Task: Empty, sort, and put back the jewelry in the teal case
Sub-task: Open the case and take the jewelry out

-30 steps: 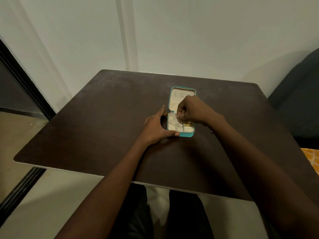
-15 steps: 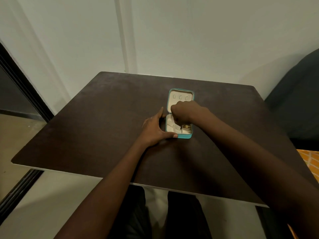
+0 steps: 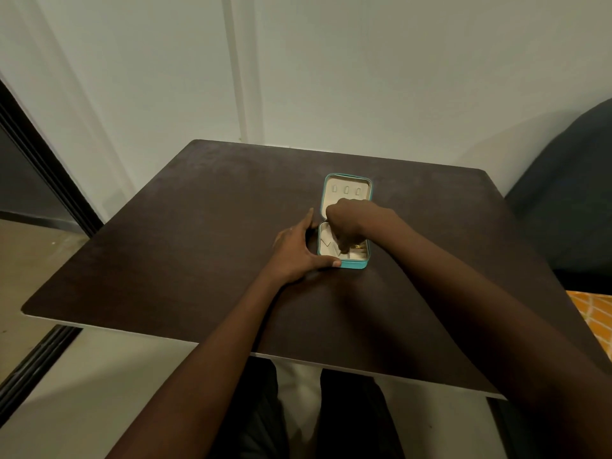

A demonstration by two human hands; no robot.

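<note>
The teal case (image 3: 355, 264) lies open on the dark table (image 3: 198, 233), its cream lid (image 3: 346, 193) flat toward the wall with three small slots. My left hand (image 3: 294, 250) steadies the base: the thumb presses the front left corner and straight fingers lie along the left side. My right hand (image 3: 352, 220) hovers over the base with its fingers curled down into a compartment, pinching at gold jewelry (image 3: 357, 247). Most of that piece is hidden under the fingers. Cream dividers show in the left part of the base.
A dark padded seat (image 3: 563, 200) stands past the table's right edge, with orange patterned fabric (image 3: 596, 319) below it. The white wall rises right behind the table. My legs show under the near edge.
My right hand has dipped lower into the base of the case and shifted a little left. The left hand has kept its place on the case's left side.
</note>
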